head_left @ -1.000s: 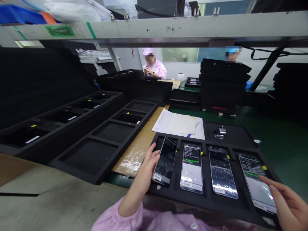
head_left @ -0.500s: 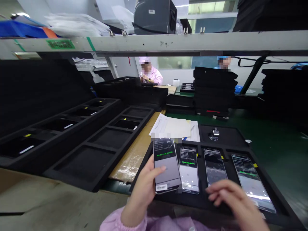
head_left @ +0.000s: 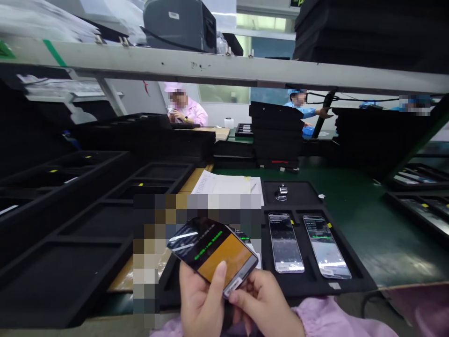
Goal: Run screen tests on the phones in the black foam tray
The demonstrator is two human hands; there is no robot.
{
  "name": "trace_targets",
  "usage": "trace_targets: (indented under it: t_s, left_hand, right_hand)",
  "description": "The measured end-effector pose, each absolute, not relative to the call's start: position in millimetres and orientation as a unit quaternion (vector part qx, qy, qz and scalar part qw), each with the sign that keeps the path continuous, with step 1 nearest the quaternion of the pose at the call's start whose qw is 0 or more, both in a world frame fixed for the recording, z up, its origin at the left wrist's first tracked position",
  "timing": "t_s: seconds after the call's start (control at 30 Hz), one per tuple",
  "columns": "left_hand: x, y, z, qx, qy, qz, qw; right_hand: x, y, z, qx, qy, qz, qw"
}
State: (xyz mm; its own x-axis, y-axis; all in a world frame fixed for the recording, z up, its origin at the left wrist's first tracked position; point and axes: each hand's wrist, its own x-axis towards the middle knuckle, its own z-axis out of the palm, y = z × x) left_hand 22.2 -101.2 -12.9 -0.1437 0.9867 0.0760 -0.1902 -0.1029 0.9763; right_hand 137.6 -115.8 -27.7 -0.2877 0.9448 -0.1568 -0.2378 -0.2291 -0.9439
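A smartphone (head_left: pixel 219 250), tilted over the near black foam tray, shows green text on black above an orange area. My left hand (head_left: pixel 201 295) is closed around its lower left side, thumb on the screen. At the bottom corner, by a white label, my right hand (head_left: pixel 263 299) pinches the phone's edge. Behind it another phone (head_left: pixel 255 248) is mostly hidden. Two more lit phones lie in the tray's slots to the right: one with a grey lower screen (head_left: pixel 286 243) and one with a pale lower screen (head_left: pixel 327 245).
Left stands a black foam tray (head_left: pixel 94 220) with a phone in one slot. Papers (head_left: pixel 231 185) and a small metal object (head_left: pixel 281 191) lie beyond the near tray. Stacked black trays (head_left: pixel 275 135) rise behind, under a shelf beam (head_left: pixel 196 65). Co-workers sit across the bench.
My right hand has come left from above the tray to the held phone. The phone has turned, and its lower screen went from grey to orange. My view has swung right.
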Motion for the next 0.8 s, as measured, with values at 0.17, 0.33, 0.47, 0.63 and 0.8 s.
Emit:
trace_targets:
  t_s: [0.17, 0.33, 0.47, 0.63, 0.8]
  left_hand:
    - [32, -97, -5, 0.375, 0.449, 0.661, 0.47]
    - [-9, -52, 4, 0.382, 0.481, 0.661, 0.431]
    - [-59, -16, -7, 0.483, 0.513, 0.482, 0.521]
    - [-50, -11, -34, 0.631, 0.605, 0.406, 0.266]
    - [19, -39, -47, 0.767, 0.573, 0.279, 0.074]
  right_hand:
    - [141, -121, -25, -0.427, -0.46, 0.628, 0.461]
    - [172, -126, -31, -0.459, -0.496, 0.535, 0.508]
    - [210, -124, -42, -0.529, -0.45, 0.4, 0.598]
    - [225, -122, -48, -0.529, -0.395, 0.41, 0.63]
    - [223, -127, -54, -0.505, -0.413, 0.411, 0.637]
